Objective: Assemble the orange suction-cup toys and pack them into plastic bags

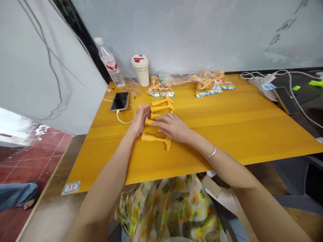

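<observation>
Several yellow plastic toy hammers lie in a row on the table, heads pointing right. The hammer nearest me (155,138) lies apart from the others, below my right hand. My left hand (139,119) rests on its edge with fingers stretched out, beside the handle ends of the farther hammers. My right hand (174,127) lies over the middle hammers with its fingers extended to the left, touching them and hiding their heads. Beyond my fingertips, a far hammer (163,107) shows whole.
Clear bags of yellow toy pieces (160,88) (209,82) lie along the back. A phone (120,101) with a white cable, a cream cup (141,71) and a water bottle (110,64) are at the left. Another phone (285,100) and cables lie far right.
</observation>
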The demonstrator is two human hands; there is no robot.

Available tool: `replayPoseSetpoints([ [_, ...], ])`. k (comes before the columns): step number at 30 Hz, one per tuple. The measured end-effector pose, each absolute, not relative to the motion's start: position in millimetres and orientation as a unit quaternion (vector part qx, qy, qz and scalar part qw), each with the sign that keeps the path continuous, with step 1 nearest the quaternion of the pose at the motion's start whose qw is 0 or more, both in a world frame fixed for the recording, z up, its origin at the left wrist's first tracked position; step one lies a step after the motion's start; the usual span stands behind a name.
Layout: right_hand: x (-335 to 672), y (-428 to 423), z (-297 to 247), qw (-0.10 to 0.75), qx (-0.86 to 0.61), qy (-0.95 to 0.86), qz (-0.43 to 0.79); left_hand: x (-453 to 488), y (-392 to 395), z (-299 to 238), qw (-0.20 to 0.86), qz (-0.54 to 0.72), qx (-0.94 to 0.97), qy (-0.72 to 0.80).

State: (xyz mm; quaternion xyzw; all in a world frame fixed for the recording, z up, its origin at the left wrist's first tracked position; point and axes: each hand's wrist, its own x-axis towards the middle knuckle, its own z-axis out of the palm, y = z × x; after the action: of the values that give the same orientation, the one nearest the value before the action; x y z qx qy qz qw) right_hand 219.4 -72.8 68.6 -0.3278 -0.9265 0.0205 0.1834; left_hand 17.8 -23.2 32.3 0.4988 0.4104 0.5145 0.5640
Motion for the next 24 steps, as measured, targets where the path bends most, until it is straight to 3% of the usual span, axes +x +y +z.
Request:
replayPoseSetpoints([
  [3, 235, -60, 71, 0.187, -0.424, -0.886, 0.009, 17, -22, 33, 0.579, 0.510, 0.480, 0.416],
  [8, 259, -37, 62, 0.077, -0.585, -0.804, 0.070, 15, -20, 33, 0.573, 0.511, 0.455, 0.452],
  [15, 267, -32, 58, 0.028, -0.583, -0.806, 0.102, 17, -23, 37, 0.586, 0.503, 0.475, 0.422],
  [24, 257, -45, 78, 0.046, -0.576, -0.814, 0.068, 18, -23, 37, 0.584, 0.494, 0.494, 0.413],
])
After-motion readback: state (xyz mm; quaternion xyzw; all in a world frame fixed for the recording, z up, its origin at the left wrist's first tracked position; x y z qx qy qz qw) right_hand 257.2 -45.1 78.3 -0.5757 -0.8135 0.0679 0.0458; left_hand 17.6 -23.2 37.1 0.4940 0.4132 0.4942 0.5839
